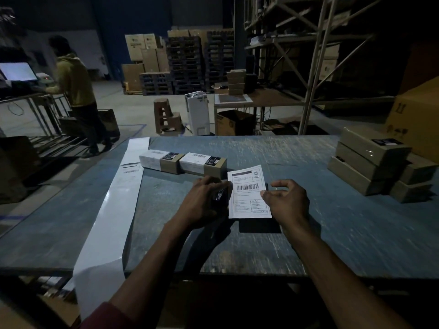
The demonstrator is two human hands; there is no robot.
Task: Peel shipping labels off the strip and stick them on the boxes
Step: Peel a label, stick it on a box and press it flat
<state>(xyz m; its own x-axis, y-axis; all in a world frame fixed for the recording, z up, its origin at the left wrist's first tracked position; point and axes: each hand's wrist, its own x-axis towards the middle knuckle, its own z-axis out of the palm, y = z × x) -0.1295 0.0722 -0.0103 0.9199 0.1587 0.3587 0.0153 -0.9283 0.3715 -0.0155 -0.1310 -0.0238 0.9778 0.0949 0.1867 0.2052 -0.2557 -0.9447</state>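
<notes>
Two bare forearms reach up from the bottom of the frame over the bench. At centre, the left hand has its fingers curled round a dark box, mostly hidden under the hand, with small white print showing on its side. The right hand pinches the right edge of a white label between thumb and forefinger; the other fingers curl loosely above it. The label, with a barcode and the word CRED, lies against the box, its left edge at the left hand's fingertips; whether it is stuck down yet cannot be told. A dark shadow falls on the bench just below the label. A long white strip runs from the bench's upper left corner down along the left side and hangs over the near edge; one label with a barcode sits on it near its upper end. Just above the hands, two labelled boxes lie side by side, touching. At the right edge of the bench stands a stack of boxes. In the upper left of the frame a person in a yellow top stands at a lit screen. Farther back are pallets, cartons and a metal rack.
</notes>
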